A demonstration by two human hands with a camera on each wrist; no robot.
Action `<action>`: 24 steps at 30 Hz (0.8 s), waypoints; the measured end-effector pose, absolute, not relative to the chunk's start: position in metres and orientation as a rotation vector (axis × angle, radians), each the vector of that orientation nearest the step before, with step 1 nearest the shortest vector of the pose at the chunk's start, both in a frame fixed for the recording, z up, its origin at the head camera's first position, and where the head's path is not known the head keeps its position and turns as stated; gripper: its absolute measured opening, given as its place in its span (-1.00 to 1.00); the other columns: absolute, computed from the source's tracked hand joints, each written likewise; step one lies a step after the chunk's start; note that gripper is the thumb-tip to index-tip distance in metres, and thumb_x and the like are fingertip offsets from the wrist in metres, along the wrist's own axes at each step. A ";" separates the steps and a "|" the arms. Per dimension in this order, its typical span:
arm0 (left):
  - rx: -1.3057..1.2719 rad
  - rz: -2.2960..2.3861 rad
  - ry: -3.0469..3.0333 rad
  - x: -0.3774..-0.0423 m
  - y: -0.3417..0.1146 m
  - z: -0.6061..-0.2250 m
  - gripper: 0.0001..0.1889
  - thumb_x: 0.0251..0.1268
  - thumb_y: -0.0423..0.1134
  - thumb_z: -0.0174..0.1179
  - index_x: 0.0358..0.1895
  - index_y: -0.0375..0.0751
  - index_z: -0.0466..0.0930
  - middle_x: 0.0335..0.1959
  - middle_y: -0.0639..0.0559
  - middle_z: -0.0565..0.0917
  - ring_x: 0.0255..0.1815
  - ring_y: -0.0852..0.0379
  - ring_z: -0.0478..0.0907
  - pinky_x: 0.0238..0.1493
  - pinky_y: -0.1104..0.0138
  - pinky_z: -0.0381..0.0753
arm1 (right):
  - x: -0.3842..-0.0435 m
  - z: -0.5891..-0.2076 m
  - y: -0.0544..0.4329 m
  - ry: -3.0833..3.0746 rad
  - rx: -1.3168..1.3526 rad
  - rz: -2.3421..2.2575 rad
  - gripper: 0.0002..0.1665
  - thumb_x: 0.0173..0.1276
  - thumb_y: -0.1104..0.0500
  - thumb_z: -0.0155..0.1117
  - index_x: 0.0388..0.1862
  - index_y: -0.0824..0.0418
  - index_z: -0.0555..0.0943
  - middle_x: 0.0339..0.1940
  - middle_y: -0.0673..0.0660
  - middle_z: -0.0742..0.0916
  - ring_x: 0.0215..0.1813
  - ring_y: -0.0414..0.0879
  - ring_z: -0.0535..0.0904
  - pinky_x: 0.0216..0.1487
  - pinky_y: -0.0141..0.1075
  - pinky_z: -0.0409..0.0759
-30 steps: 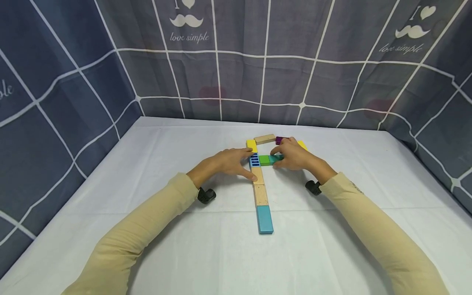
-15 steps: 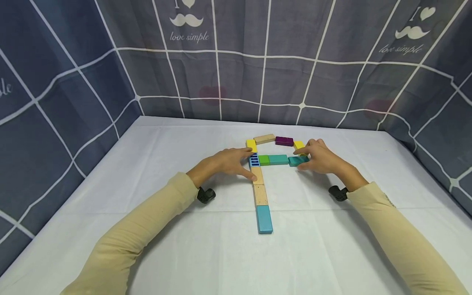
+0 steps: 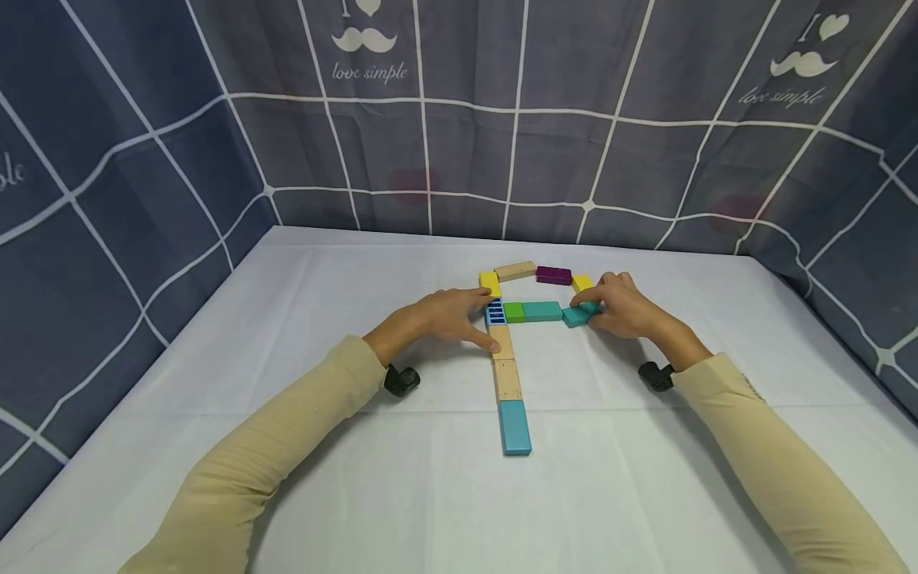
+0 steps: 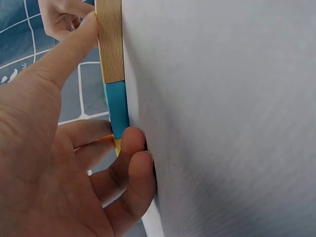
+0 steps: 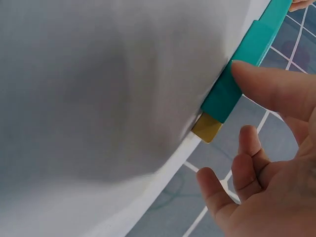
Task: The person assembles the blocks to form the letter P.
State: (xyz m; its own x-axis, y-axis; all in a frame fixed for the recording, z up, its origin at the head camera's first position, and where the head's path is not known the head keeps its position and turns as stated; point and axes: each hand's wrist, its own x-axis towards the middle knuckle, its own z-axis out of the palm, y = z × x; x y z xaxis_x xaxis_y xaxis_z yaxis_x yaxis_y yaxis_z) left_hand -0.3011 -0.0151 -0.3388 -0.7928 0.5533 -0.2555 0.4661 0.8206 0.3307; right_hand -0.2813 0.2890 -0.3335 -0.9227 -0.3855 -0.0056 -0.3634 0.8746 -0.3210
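My right hand [image 3: 622,307] pinches a teal wooden block [image 3: 576,316] between thumb and fingers. The block lies tilted at the right end of a row, with another teal block [image 3: 543,311] and a green block [image 3: 514,312] to its left. Behind its right end is a yellow block [image 3: 582,283]. In the right wrist view my thumb presses the side of the held teal block. My left hand [image 3: 448,312] rests spread beside the column, thumb touching a plain wooden block [image 4: 111,49] and fingers around the far end of a blue block [image 4: 117,108].
The column runs from a yellow block [image 3: 489,283] to a light blue block [image 3: 515,427] nearest me. A plain block [image 3: 515,271] and a purple block [image 3: 554,276] form the back row. A white cloth [image 3: 358,494] covers the table, with a checked curtain [image 3: 466,143] behind.
My right hand moved right from the first teal block, with a second teal block in its fingers. That block has since turned to a slant. My left hand stays in place.
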 end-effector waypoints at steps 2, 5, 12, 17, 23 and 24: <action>0.768 0.357 2.663 -0.301 -0.015 -0.339 0.06 0.00 0.45 0.29 0.56 0.04 0.15 0.59 0.11 0.07 0.56 -0.06 0.01 0.44 -0.11 0.10 | -0.281 -0.334 0.289 2.980 -0.579 -0.484 -0.61 0.19 0.42 0.36 0.03 0.22 0.72 -0.18 0.29 0.53 -0.01 0.21 0.23 -0.14 -0.05 0.29; 0.763 0.356 2.661 -0.301 -0.015 -0.339 0.07 -0.01 0.45 0.30 0.56 0.05 0.15 0.59 0.11 0.07 0.56 -0.07 0.01 0.43 -0.11 0.11 | -0.282 -0.335 0.289 2.984 -0.565 -0.478 -0.60 0.20 0.42 0.36 0.04 0.22 0.72 -0.17 0.30 0.53 0.00 0.21 0.23 -0.13 -0.04 0.30; 0.748 0.354 2.661 -0.302 -0.014 -0.339 0.08 -0.03 0.46 0.30 0.56 0.06 0.15 0.59 0.12 0.06 0.56 -0.08 0.00 0.42 -0.14 0.11 | -0.283 -0.335 0.289 2.981 -0.558 -0.480 -0.60 0.22 0.41 0.36 0.06 0.22 0.71 -0.16 0.30 0.52 -0.01 0.20 0.23 -0.12 -0.04 0.29; 0.742 0.345 2.662 -0.302 -0.014 -0.339 0.08 -0.03 0.46 0.30 0.56 0.07 0.15 0.59 0.12 0.06 0.56 -0.08 0.00 0.42 -0.14 0.11 | -0.283 -0.335 0.289 2.984 -0.565 -0.475 -0.59 0.21 0.41 0.36 0.06 0.22 0.71 -0.16 0.31 0.53 -0.01 0.21 0.23 -0.12 -0.04 0.29; 0.751 0.355 2.664 -0.303 -0.014 -0.341 0.08 -0.04 0.46 0.30 0.55 0.06 0.16 0.59 0.10 0.07 0.56 -0.09 0.01 0.42 -0.14 0.12 | -0.283 -0.336 0.288 2.993 -0.557 -0.465 -0.60 0.22 0.40 0.37 0.06 0.22 0.71 -0.16 0.30 0.53 0.00 0.21 0.23 -0.11 -0.04 0.29; 0.751 0.355 2.664 -0.302 -0.014 -0.341 0.08 -0.04 0.46 0.30 0.55 0.06 0.16 0.59 0.10 0.07 0.56 -0.09 0.01 0.42 -0.14 0.12 | -0.283 -0.336 0.288 2.995 -0.556 -0.461 -0.60 0.22 0.39 0.37 0.07 0.23 0.71 -0.17 0.30 0.53 0.00 0.21 0.23 -0.11 -0.03 0.29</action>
